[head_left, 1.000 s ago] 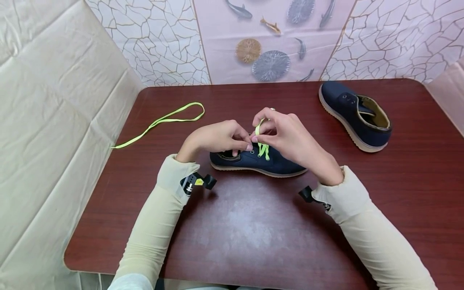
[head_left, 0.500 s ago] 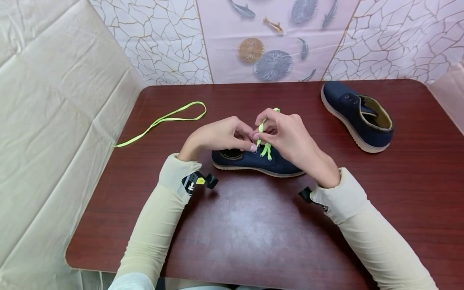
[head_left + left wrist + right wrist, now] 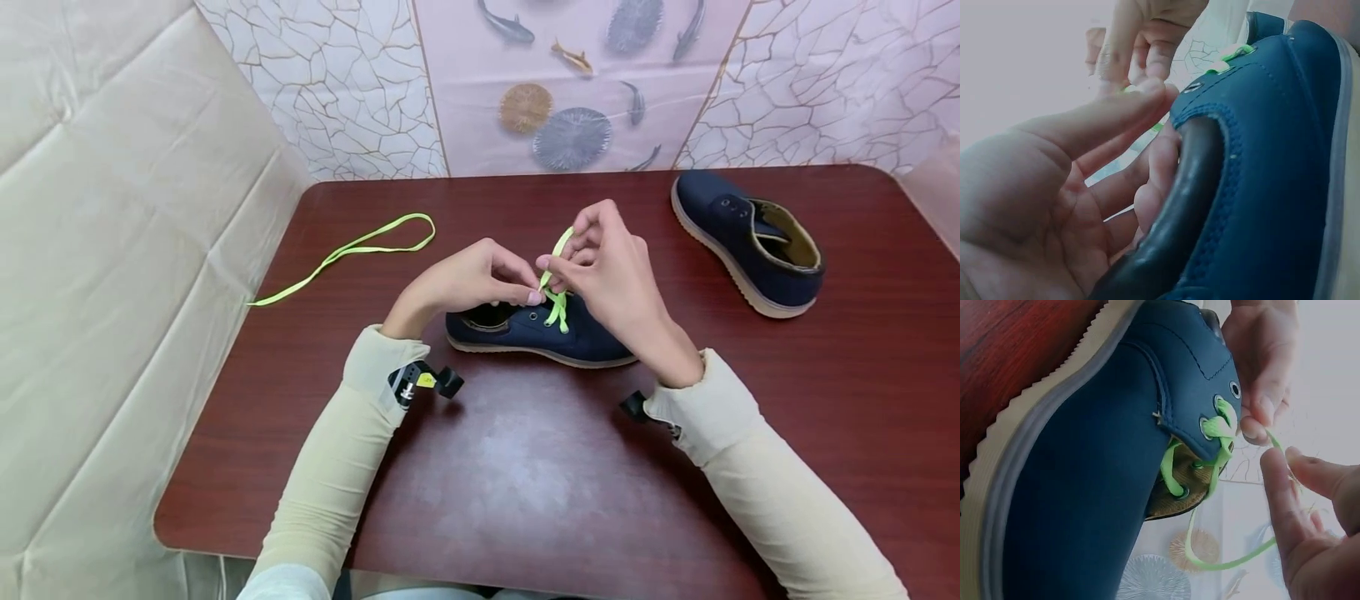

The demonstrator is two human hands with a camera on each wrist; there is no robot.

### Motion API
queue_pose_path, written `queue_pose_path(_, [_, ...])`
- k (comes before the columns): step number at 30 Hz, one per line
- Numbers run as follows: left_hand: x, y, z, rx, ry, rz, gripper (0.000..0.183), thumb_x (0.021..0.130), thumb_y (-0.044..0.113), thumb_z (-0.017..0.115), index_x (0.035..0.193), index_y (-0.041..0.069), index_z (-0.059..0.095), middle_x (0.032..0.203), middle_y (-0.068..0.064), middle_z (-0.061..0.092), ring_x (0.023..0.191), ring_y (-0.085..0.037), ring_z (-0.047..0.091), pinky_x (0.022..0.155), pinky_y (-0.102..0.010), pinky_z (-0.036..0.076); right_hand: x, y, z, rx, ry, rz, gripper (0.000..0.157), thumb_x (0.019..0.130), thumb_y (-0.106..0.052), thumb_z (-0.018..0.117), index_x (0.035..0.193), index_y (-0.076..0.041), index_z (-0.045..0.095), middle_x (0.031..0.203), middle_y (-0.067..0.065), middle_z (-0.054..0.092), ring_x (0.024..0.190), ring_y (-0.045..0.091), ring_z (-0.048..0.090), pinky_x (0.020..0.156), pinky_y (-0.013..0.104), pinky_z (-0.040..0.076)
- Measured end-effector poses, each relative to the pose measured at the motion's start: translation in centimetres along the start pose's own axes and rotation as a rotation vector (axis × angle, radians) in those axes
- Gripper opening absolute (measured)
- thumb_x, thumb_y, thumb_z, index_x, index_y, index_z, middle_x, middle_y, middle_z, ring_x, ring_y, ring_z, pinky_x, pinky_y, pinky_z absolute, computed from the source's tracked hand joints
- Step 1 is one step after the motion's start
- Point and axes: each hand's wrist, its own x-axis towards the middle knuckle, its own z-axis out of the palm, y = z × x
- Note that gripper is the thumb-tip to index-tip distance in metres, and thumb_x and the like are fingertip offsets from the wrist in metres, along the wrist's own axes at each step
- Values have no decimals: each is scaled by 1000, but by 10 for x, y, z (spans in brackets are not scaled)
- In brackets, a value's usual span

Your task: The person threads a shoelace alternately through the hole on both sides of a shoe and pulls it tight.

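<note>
A navy shoe [image 3: 495,335] with a pale sole lies on the table, its toe to the right. Neon-green shoelace [image 3: 1218,427] runs through its two front eyelets, while the eyelet [image 3: 1235,389] nearest the ankle opening holds none. My left hand [image 3: 476,279] is over the ankle opening, thumb and forefinger pinching the lace's end just above that bare eyelet. Close beside it, my right hand [image 3: 618,275] pinches the same lace between thumb and forefinger. More lace [image 3: 1235,565] loops behind the shoe toward the right hand in the right wrist view.
A second navy shoe [image 3: 750,242] without a lace stands at the table's back right. Another green lace [image 3: 337,254] lies looped at the back left, its tail at the table's left edge. A patterned cloth [image 3: 570,83] hangs behind the brown table [image 3: 510,475].
My right hand has lifted and drawn back from the eyelets, its fingers opening out along the lace. My left fingertips have shifted slightly right to the lace's end.
</note>
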Motion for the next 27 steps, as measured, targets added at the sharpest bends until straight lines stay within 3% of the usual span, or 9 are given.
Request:
queue_pose_path(3, [0,2,4,18,23,-1,10,98,20,77,101,12,83,89,5,75,77,-13,60,73,-27,49,-4,4,-4,-41,2,40,38,97,-25,80,104,-3,49,81,15,73,57,18,70,57,26,58])
queue_pose_path(6, [-3,3,9,52,52,-2,10,98,19,78,102,12,84,92,5,77,85,-10,65,81,-26,51,-11,9,-5,-119,-50,53,29,100,-34,75,100,-7,63,76,11,73,54,22,66,53,25,52])
queue_pose_path(10, [-5,4,15,81,93,-4,10,97,18,79,104,14,85,93,7,79,87,-9,67,82,-26,52,-21,19,-1,-141,-115,30,13,100,-23,76,102,-11,76,77,5,74,51,18,61,52,24,48])
queue_pose_path(14, [-6,7,18,113,113,-12,9,97,18,79,103,16,85,88,8,78,82,-11,65,75,-24,49,-28,27,8,-147,-68,-43,6,97,-16,79,101,-11,79,77,0,72,56,14,59,55,21,44])
queue_pose_path(19, [-12,11,15,143,75,-50,9,98,20,78,105,17,84,77,5,73,66,-18,64,64,-27,49,-35,30,16,-107,22,-112,6,96,-15,80,97,-9,80,73,-1,68,64,12,56,60,19,41])
queue_pose_path(27, [-16,7,7,104,-37,-136,11,101,22,74,108,17,81,70,-2,70,52,-14,55,51,-26,44,-45,36,24,-32,34,-143,3,95,-12,81,98,-14,80,88,-4,72,69,11,55,64,21,44])
